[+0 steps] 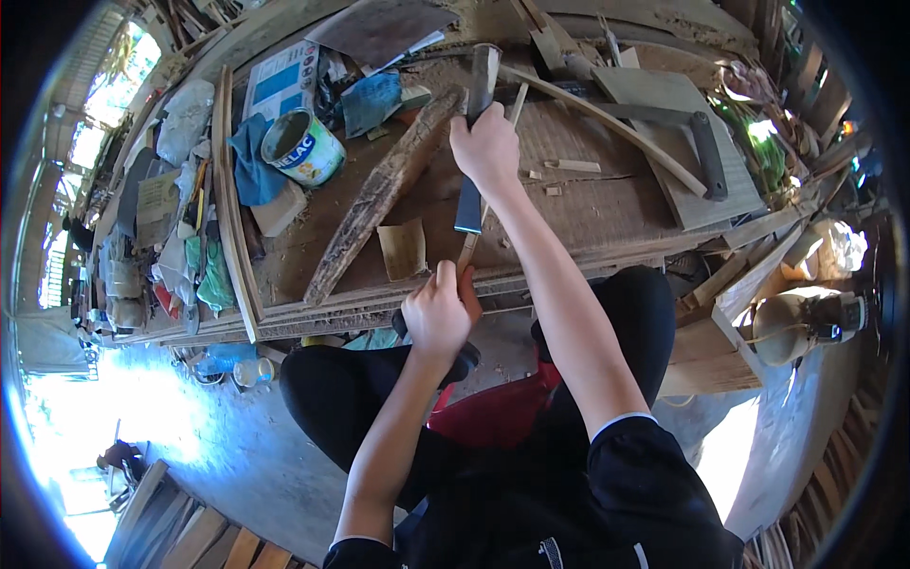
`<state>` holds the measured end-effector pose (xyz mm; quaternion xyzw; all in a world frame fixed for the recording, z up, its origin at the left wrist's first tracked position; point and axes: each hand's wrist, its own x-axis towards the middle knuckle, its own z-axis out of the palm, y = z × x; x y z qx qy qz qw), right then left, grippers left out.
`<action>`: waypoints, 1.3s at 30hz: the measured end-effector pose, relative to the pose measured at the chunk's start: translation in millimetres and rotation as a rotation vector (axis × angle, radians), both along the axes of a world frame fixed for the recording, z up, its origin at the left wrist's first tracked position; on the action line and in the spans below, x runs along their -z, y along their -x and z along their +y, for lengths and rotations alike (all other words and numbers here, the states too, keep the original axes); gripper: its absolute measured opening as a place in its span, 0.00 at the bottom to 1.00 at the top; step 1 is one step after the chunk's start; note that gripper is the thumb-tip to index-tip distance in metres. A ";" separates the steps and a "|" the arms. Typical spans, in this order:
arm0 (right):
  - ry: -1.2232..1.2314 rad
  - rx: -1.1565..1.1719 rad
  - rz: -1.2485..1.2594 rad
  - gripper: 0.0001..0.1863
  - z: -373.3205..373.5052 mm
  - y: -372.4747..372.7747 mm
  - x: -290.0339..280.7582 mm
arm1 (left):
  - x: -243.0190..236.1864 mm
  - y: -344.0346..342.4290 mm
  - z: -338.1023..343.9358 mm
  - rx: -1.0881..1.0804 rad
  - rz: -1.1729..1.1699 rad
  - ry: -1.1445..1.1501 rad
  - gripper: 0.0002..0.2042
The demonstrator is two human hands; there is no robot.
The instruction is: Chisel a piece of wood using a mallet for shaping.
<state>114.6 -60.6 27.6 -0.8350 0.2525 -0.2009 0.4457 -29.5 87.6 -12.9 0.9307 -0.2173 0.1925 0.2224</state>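
Observation:
My right hand (485, 150) is wrapped round a long dark flat tool (468, 204) with a pale, blunt far end. Its kind is unclear, and its near end has a thin bright edge. Closer to my body, my left hand (438, 311) is closed round a narrow wooden stick (466, 252) just below that bright edge. Whether the two touch is unclear. A dark, rounded end shows beside the left fist. Both hands are over the front of a wooden workbench (569, 223). A rough, bark-covered piece of wood (370, 213) lies slanting to their left.
An open paint can (324, 159), a blue cloth (250, 166) and long wooden strips (233, 218) lie at the left. To the right are a pale board (664, 95) and a tool with a black handle (708, 156). A red seat (493, 412) shows between my legs.

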 end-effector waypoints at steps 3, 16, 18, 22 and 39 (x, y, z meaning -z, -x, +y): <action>0.006 0.027 -0.003 0.21 4.5 1.6 -3.0 | 2.1 -1.1 0.2 -0.006 -0.015 0.008 0.10; -0.129 0.048 -0.023 0.21 -8.0 9.9 -1.5 | 4.3 -6.9 7.9 0.015 0.030 0.146 0.11; -0.129 0.063 -0.040 0.21 -9.7 9.8 0.9 | 3.1 -4.5 7.3 0.022 0.037 0.149 0.11; -0.170 0.072 -0.069 0.20 -10.3 13.9 2.5 | 3.9 -3.7 9.3 0.014 0.071 0.121 0.11; -0.320 0.057 -0.129 0.17 -42.1 14.7 -11.0 | -15.4 -7.8 13.8 0.038 -0.070 -0.026 0.12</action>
